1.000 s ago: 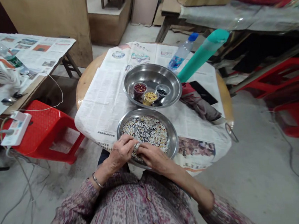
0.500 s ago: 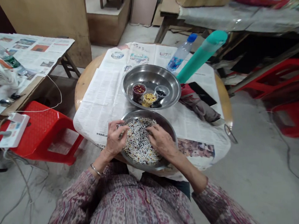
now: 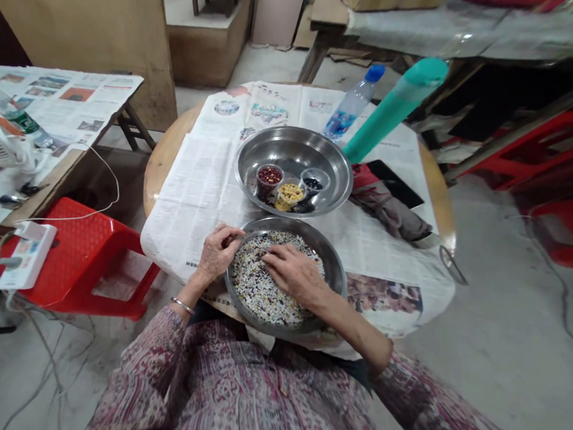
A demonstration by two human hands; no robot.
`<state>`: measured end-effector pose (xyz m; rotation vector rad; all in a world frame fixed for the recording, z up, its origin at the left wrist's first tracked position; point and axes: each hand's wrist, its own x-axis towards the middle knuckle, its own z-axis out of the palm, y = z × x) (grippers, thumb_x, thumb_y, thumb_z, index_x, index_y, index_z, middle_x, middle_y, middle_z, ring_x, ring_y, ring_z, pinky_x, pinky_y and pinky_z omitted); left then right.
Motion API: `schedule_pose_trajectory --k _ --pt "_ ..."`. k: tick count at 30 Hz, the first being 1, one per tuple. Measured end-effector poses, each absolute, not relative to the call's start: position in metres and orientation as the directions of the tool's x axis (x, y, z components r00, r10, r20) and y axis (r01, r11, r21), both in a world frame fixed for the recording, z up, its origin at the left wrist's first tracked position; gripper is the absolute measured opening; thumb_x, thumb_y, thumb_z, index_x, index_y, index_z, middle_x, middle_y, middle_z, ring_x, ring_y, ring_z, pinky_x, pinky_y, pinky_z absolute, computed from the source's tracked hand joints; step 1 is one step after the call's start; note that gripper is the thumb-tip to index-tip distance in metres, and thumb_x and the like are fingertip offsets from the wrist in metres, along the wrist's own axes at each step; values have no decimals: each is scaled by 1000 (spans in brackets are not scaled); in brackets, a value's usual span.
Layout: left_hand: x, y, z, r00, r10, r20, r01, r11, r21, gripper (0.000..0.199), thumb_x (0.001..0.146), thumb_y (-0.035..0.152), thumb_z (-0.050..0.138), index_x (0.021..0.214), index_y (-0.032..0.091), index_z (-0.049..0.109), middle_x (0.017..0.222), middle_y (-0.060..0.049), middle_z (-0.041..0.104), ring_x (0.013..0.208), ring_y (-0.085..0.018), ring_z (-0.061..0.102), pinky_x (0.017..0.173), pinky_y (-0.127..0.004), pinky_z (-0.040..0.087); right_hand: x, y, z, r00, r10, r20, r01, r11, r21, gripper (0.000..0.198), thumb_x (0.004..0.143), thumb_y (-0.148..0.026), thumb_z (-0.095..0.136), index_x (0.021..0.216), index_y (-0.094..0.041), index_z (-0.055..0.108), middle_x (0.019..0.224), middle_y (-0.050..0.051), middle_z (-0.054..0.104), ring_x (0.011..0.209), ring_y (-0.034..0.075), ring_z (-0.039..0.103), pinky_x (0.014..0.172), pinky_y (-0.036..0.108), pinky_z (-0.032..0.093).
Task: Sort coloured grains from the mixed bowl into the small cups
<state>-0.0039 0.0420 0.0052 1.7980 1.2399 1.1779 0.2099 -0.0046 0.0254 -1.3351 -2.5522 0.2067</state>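
Note:
A steel bowl [image 3: 341, 280] near my body holds mixed grains [image 3: 263, 287], mostly white with yellow and dark bits. My left hand [image 3: 218, 251] is curled at its left rim, fingertips drawn together; what lies in them, if anything, is too small to name. Over the grains, my right hand [image 3: 294, 274] has its fingers bent down and pressed together, their tips at the grains. Beyond stands a wider steel basin [image 3: 329, 164] with three clear cups: one of dark red beans [image 3: 269, 175], one of yellow kernels [image 3: 290, 193], one of black beans [image 3: 312, 184].
Newspaper [image 3: 175, 204] covers the round table. Behind the basin are a plastic bottle [image 3: 352, 105] and a green tube [image 3: 397, 108]; a grey-red cloth [image 3: 389, 209] and dark flat object [image 3: 397, 182] lie right. A red stool [image 3: 80, 260] bears a power strip [image 3: 29, 254].
My right hand has shifted left across the grains toward the bowl's middle. My left hand has drawn back slightly to the rim, its fingers more curled. The view has moved a little.

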Motion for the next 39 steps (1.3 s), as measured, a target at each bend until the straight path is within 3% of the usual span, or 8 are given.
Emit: schedule_pose_trajectory --k 4,9,17,21,26,33,39 --pt "-4 41 6 145 939 311 352 -343 871 17 82 6 60 90 16 72 75 1 56 66 -10 49 65 -23 41 235 -5 22 -436 896 91 865 444 -234 19 96 -19 50 99 -19 68 98 10 68 96 24 62 81 34 52" --pt "-4 41 5 139 942 306 354 -336 873 19 81 6 59 90 16 72 78 0 58 67 -10 51 65 -24 41 224 -22 34 -621 783 -34 744 576 -337 17 96 -18 50 91 -20 66 87 5 69 83 17 65 75 28 49" --pt "-5 40 2 132 949 288 353 -316 880 17 82 8 59 90 17 72 76 1 55 65 -11 50 62 -23 39 214 25 66 -527 850 -7 790 487 -372 22 86 -12 54 97 -23 70 97 5 75 89 18 68 78 30 49" --pt "-4 41 0 119 949 293 324 -316 892 15 83 8 60 89 16 72 76 0 56 66 -10 50 63 -23 40 216 68 91 -335 934 124 805 352 -477 20 89 -24 55 96 -23 74 97 5 77 86 20 69 78 33 51" --pt "-3 41 0 104 950 294 297 -312 902 14 83 10 61 88 16 73 74 1 54 64 -9 48 63 -22 40 216 128 105 -97 970 224 917 174 -358 24 86 -29 56 99 -25 76 99 7 77 86 22 68 73 35 48" --pt "-3 41 1 109 952 286 306 -306 902 16 82 9 59 88 16 73 73 1 52 63 -10 47 61 -22 39 213 162 89 -257 941 222 945 293 -145 27 87 -28 55 104 -27 76 96 8 74 84 21 61 68 32 42" --pt "-3 40 1 113 953 281 312 -302 901 17 82 7 60 88 16 73 74 1 53 64 -10 48 61 -23 40 209 167 86 -302 937 177 944 320 -84 28 89 -27 53 107 -26 76 98 9 73 85 21 60 66 31 40"
